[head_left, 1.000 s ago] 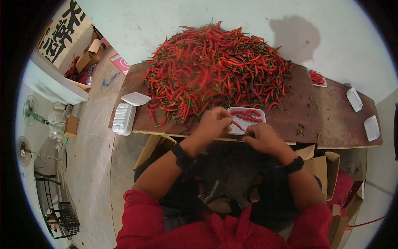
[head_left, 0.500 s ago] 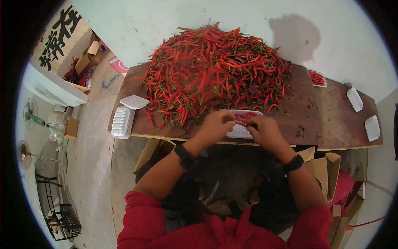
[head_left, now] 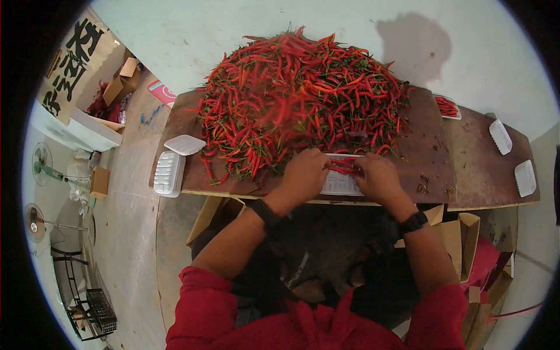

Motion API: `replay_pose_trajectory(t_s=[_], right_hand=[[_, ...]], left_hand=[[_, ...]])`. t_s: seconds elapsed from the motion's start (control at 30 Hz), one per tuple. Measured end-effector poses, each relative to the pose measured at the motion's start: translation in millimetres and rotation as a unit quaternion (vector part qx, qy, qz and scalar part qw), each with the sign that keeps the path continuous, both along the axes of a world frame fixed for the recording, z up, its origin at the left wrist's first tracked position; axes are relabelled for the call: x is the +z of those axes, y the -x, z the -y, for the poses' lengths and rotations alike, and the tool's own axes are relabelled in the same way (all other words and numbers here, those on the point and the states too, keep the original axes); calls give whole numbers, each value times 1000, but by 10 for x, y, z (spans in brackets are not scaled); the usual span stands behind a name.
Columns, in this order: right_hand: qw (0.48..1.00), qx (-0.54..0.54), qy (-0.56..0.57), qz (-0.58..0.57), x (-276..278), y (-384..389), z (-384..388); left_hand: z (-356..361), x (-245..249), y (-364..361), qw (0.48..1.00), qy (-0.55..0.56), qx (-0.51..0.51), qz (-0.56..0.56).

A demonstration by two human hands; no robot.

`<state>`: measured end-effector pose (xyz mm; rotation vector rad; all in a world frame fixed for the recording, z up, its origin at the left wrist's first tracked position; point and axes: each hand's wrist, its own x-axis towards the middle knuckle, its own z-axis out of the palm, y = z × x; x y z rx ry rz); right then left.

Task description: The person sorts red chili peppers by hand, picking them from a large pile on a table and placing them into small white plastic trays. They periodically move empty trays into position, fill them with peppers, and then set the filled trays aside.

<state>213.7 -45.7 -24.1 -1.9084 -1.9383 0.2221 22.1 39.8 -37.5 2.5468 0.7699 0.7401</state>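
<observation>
A white foam tray (head_left: 340, 185) lies at the table's front edge, with a few red chilies (head_left: 345, 165) across its upper part. My left hand (head_left: 304, 174) is at the tray's left side, fingers closed on the left ends of these chilies. From the right side, my right hand (head_left: 378, 179) pinches their other ends. The lower part of the tray shows bare ribs. Behind both hands rises a large pile of red chilies with green stems (head_left: 303, 99). My fingertips partly cover the chilies.
White trays (head_left: 169, 174) are stacked at the table's left end, another (head_left: 185, 144) beside them. On the right are a filled tray (head_left: 447, 107) and two more trays (head_left: 500, 138) (head_left: 525, 178). Cardboard boxes (head_left: 448, 240) stand below the brown table (head_left: 421, 157).
Both hands have closed around the chilies' ends, and the chilies sit nearer the tray's far side. More of the tray's ribbed bottom shows. The view has shifted slightly.
</observation>
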Motion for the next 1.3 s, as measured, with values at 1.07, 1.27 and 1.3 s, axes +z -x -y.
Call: replay_pose_trajectory(t_s=[1.07,1.27,1.3], right_hand=[[986,7,-131,-100,233,-196,-87],[791,183,-419,-407,1463,-659,625],[773,164,-458,-408,1623,-628,844]], left_hand=[[-76,-192,-168,992,-118,12,-43],[-33,-128,-180,992,-101,34,-73],[-30,-139,-174,992,-104,30,-72]])
